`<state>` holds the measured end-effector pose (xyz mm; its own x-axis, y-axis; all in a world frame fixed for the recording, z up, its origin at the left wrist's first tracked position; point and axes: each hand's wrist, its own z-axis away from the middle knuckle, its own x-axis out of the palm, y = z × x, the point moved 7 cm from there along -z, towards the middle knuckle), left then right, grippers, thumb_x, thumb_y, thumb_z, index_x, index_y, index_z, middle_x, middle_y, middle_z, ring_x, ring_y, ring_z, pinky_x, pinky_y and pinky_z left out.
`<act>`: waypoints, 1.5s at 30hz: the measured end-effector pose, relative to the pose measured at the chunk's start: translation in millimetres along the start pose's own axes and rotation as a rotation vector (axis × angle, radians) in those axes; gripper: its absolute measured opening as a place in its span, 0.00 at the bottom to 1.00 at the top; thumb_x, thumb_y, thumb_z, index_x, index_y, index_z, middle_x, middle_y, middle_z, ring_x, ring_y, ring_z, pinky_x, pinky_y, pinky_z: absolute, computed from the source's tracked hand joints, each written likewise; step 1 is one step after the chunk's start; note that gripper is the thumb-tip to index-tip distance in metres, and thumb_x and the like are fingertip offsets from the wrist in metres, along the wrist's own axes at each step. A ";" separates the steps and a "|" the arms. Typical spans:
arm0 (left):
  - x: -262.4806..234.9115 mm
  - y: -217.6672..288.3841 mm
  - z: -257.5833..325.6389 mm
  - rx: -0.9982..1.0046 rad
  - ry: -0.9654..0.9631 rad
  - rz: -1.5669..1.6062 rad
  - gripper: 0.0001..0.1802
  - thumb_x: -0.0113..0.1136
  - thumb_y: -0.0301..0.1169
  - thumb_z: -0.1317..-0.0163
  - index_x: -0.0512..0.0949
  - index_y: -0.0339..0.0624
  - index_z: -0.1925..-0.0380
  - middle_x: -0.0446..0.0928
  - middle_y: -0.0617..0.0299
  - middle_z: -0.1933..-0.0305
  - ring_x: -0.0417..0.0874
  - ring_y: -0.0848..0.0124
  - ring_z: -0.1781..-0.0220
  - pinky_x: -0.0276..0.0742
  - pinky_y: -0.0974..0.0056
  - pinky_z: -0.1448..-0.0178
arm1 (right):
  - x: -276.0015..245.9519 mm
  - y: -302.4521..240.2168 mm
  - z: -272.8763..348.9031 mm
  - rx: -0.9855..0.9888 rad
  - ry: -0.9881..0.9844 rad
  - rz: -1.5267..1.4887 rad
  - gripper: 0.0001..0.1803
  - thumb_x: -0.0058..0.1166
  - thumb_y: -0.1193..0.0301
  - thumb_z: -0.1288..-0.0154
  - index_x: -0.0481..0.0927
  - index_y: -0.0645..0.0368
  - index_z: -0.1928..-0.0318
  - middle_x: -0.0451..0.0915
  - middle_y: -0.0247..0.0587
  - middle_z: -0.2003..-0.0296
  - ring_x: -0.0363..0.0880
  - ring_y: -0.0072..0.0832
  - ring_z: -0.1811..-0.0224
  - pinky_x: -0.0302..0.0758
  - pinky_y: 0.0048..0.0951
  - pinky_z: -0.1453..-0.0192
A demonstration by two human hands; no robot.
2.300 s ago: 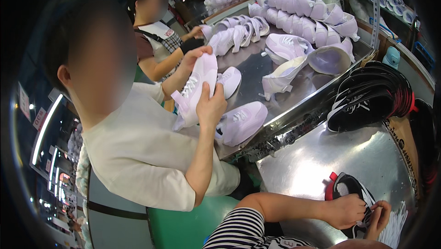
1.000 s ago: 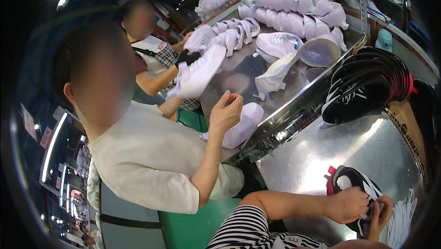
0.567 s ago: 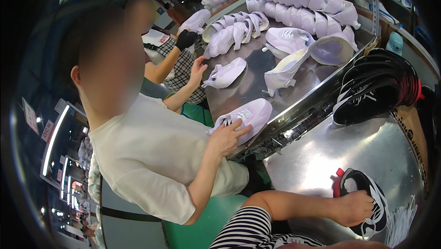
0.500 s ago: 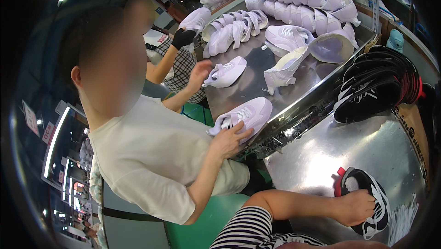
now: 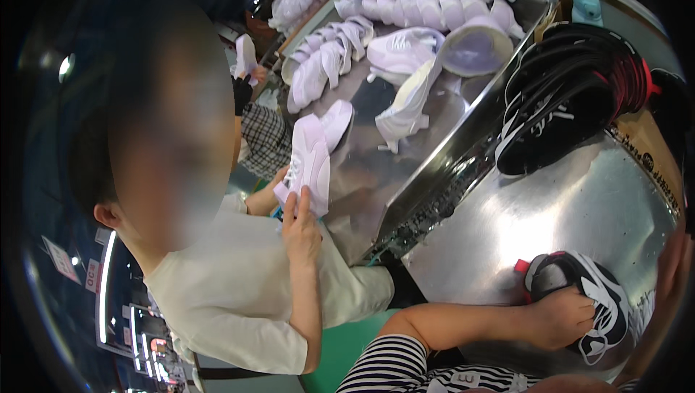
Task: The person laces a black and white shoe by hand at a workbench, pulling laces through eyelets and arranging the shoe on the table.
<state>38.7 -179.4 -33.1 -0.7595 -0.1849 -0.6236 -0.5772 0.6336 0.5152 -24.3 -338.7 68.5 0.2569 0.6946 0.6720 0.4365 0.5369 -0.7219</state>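
Note:
My left hand is closed on a black sneaker with loose white laces, a grey inside and a red heel tab. The sneaker rests on the shiny metal table, laces toward the right. At the far right edge, my right hand shows only in part, dark and smeared, raised off to the side of the sneaker. Its fingers cannot be made out. Beyond the sneaker, partly behind my right arm, lies a bundle of white laces.
Nested black shoe uppers are piled at the table's far side, near a cardboard box. A raised metal edge borders a second table with rows of lilac shoes. To my left, a co-worker holds lilac sneakers.
My right arm has come up from the lower edge to the right side. My left hand stays on the sneaker. The co-worker has lifted the lilac sneakers together.

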 end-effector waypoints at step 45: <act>-15.1 10.2 -10.8 0.027 -0.008 -0.015 0.08 0.63 0.28 0.49 0.73 0.39 0.73 0.67 0.59 0.71 0.70 0.62 0.66 0.66 0.59 0.63 | -53.0 111.4 139.4 -0.203 0.386 1.179 0.05 0.42 0.79 0.33 0.69 0.63 0.59 0.72 0.39 0.70 0.69 0.23 0.69 0.65 0.25 0.58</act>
<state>41.1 -178.2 -12.1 -0.7480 -0.1885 -0.6363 -0.5803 0.6510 0.4893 -109.5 -249.0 -70.5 0.8005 0.4974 -0.3344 -0.1145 -0.4207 -0.8999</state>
